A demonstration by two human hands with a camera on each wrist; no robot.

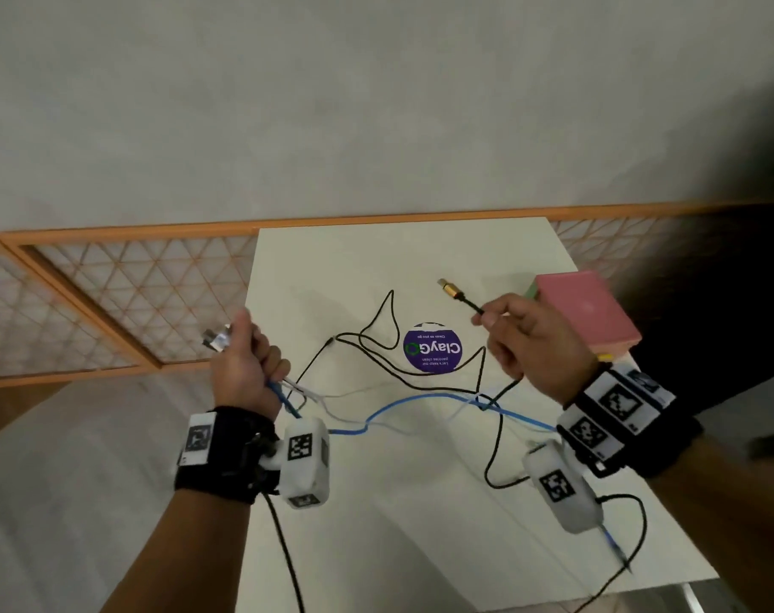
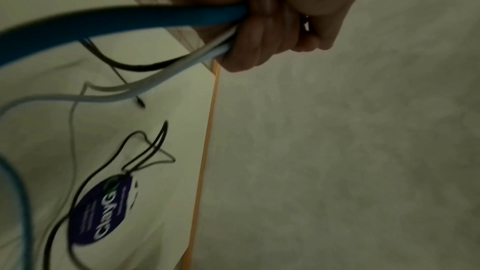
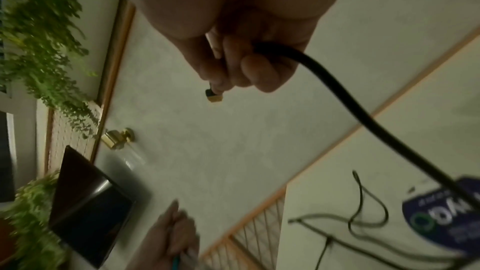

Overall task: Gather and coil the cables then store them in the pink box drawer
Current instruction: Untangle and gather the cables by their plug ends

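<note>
Fingers of the right hand (image 1: pixel 526 342) are pinching the black cable (image 1: pixel 473 378) just behind its gold plug (image 1: pixel 450 290), raised beside the pink box (image 1: pixel 590 309), which is sitting closed on the table (image 1: pixel 376 254). The left hand (image 1: pixel 243 365), farther from the box, is clenching the blue cable (image 1: pixel 420 400) and white cable (image 1: pixel 332 395); all three are trailing slack over the tabletop.

Far half of the white table (image 1: pixel 376 254) lay bare, room to pass | black cable (image 1: pixel 376 342) looped round the purple sticker (image 1: pixel 432 348) mid-table | blue cable (image 1: pixel 420 398) strung across between my wrists | pink box (image 1: pixel 588 309) blocked the right edge.
</note>
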